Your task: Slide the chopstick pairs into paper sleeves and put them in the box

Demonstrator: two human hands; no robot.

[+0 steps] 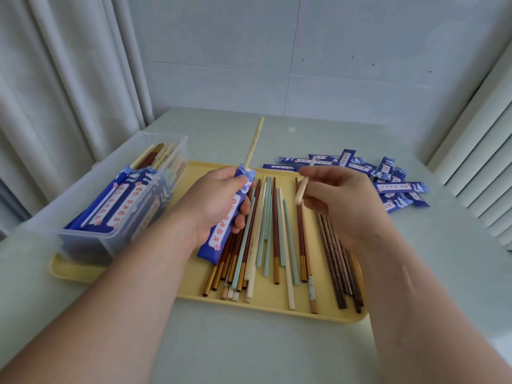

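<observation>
Tabletop — left hand grips sleeve, right hand chopstick.

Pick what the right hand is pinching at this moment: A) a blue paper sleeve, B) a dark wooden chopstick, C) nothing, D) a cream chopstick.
D: the right hand pinches a cream chopstick between its fingertips, while the left hand grips the blue sleeve with a second cream chopstick sticking out of its top.
</observation>
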